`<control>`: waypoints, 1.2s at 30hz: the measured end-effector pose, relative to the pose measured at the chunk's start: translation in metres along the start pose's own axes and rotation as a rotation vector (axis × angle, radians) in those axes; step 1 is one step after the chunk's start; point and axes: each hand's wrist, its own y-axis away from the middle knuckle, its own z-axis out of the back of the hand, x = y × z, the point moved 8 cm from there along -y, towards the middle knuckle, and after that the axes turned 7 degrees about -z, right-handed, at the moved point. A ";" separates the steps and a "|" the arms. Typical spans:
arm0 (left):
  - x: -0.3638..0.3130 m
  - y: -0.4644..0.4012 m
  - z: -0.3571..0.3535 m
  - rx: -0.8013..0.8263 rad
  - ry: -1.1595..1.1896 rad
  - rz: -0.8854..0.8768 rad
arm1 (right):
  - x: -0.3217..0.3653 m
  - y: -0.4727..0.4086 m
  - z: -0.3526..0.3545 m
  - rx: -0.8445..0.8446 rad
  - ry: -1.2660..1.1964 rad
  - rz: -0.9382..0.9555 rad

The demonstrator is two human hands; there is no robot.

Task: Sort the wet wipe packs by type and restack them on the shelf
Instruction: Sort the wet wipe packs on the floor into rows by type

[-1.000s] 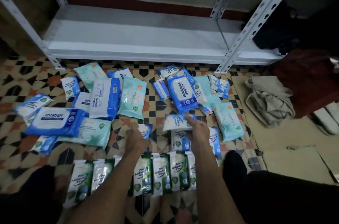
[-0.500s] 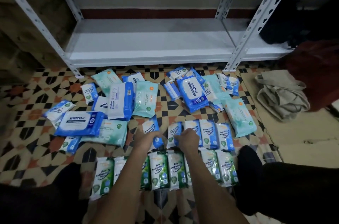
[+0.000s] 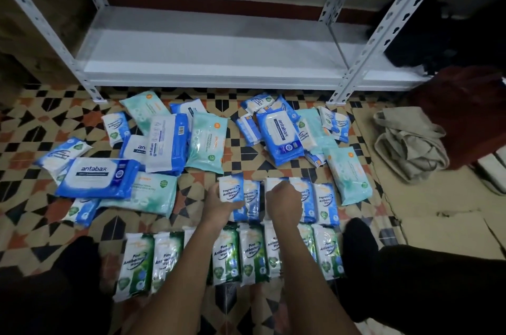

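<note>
From my remote seat, the largest thing in view was the white perforated-steel shelf (image 3: 213,60), its lowest board bare and standing at the far edge of the patterned black, orange and cream tiled floor (image 3: 32,121). To the right lay a crumpled beige cloth bag (image 3: 408,142) beside a dark red fabric bundle (image 3: 462,115). Scattered over the tiles in front of the shelf were the unsorted packs: a large blue and white antabax pack (image 3: 95,178) on the left lying partly over a pale teal soft pack (image 3: 145,195), another antabax pack (image 3: 282,137) further right amid a loose heap, and a second teal pack (image 3: 351,174) at the right end. Nearest to me ran a tidy row of green and white pine antibacterial wipe packs (image 3: 252,252), lying side by side. Just beyond it stood a shorter row of small blue and white fragrance-free antibacterial packs (image 3: 324,204). My left hand (image 3: 219,206) had its grip closed round one small blue fragrance-free pack (image 3: 231,192), held at the left end of that blue row, just beside the next pack. My right hand (image 3: 284,203) was clenched over the middle of the same row; I could not tell whether it actually held the pack beneath it.
</note>
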 end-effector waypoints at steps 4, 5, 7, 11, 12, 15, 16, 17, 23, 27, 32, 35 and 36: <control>0.005 -0.007 -0.022 0.043 -0.105 0.006 | -0.006 0.000 -0.002 -0.076 0.079 0.121; 0.006 -0.009 -0.028 0.052 -0.136 0.001 | -0.007 -0.002 -0.007 -0.064 0.130 0.164; 0.006 -0.011 -0.038 0.074 -0.213 -0.019 | -0.011 -0.003 -0.018 -0.009 0.196 0.216; 0.008 -0.015 -0.045 0.049 -0.458 -0.061 | -0.023 -0.004 -0.034 0.063 0.215 0.231; 0.011 -0.016 -0.047 0.042 -0.497 -0.052 | -0.024 -0.005 -0.035 0.057 0.203 0.234; 0.019 -0.014 -0.050 0.041 -0.489 0.011 | -0.024 -0.008 -0.034 0.053 0.212 0.230; 0.021 -0.015 -0.050 0.030 -0.496 0.019 | -0.023 -0.009 -0.034 0.055 0.224 0.227; 0.021 -0.015 -0.050 0.027 -0.512 0.032 | -0.023 -0.010 -0.033 0.057 0.233 0.222; 0.017 -0.020 -0.044 -0.029 -0.559 0.080 | -0.021 -0.010 -0.030 0.043 0.248 0.204; 0.019 -0.017 -0.038 -0.091 -0.499 0.134 | -0.019 -0.007 -0.030 0.048 0.230 0.206; 0.012 -0.014 -0.034 -0.141 -0.423 0.134 | -0.017 -0.006 -0.026 0.062 0.242 0.203; 0.011 -0.017 -0.041 -0.063 -0.495 0.096 | -0.016 -0.006 -0.024 0.059 0.253 0.195; 0.010 -0.017 -0.043 -0.034 -0.534 0.086 | -0.015 -0.005 -0.024 0.057 0.249 0.190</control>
